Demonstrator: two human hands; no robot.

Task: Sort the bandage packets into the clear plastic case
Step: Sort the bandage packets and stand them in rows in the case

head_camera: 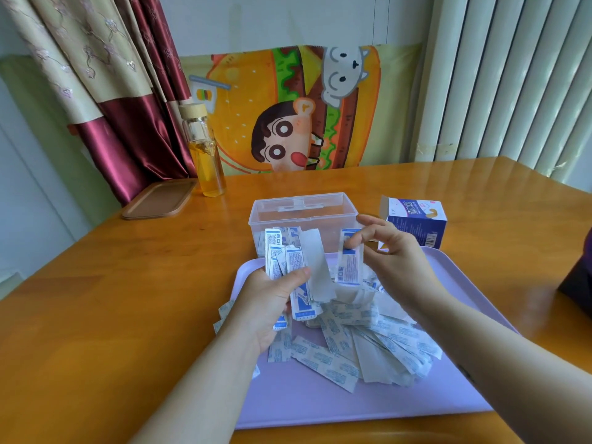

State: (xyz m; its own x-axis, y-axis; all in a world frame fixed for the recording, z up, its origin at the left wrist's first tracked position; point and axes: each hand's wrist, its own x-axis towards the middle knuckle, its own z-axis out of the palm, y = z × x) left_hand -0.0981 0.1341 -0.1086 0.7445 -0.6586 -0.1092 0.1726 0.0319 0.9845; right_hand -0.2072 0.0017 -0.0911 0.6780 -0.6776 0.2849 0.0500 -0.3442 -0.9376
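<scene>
Wooden table [96, 283] bears a lilac tray [320, 402]; left hand [272, 299] grips a fanned bundle of packets [288, 257]; right hand [390, 251] pinches one packet [349, 267]; clear case [301, 213] interior partly hidden.

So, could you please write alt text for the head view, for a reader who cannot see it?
A person's left hand grips a fan of bandage packets while the right hand pinches one packet above a lilac tray piled with more, a clear plastic case behind.

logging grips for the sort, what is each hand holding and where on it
The left hand grips a bunch of bandage packets around their lower halves; the right hand pinches a single bandage packet near its top end.
</scene>
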